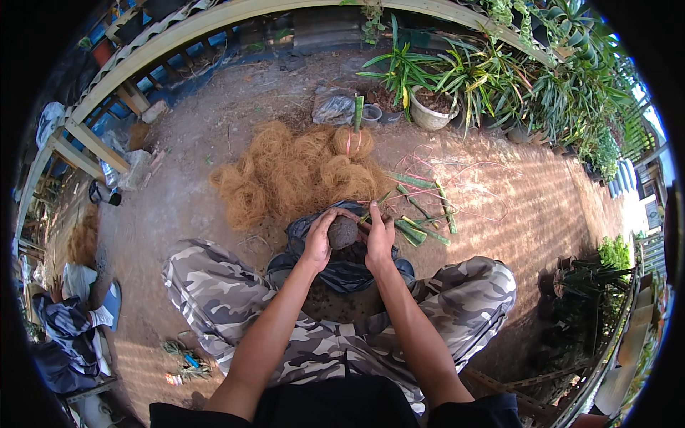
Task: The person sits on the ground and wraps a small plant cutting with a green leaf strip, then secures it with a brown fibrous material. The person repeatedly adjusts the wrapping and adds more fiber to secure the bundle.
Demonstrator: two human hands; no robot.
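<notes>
My left hand [320, 242] curls around a round ball of dark soil [342, 232], its fingers over the far side. Close by on the right, my right hand [380, 235] has its thumb raised against a short green leaf cutting [365, 219]; its fingers reach toward the ball's right side, and their exact contact is hidden. Under both hands, a black plastic bag [342, 275] lies opened out between my legs, with dark soil inside. Beyond it spreads a heap of brown coconut fibre [289, 174]. A fibre-wrapped ball [353, 143] tied with pink string holds an upright leaf cutting [358, 109].
Cut leaf pieces [412, 232] and loose pink string [481, 182] lie on the ground at right. Farther off stand a potted plant [431, 115], a small plastic cup [371, 112] and crumpled clear plastic [335, 109]. Another person [67, 326] sits at far left.
</notes>
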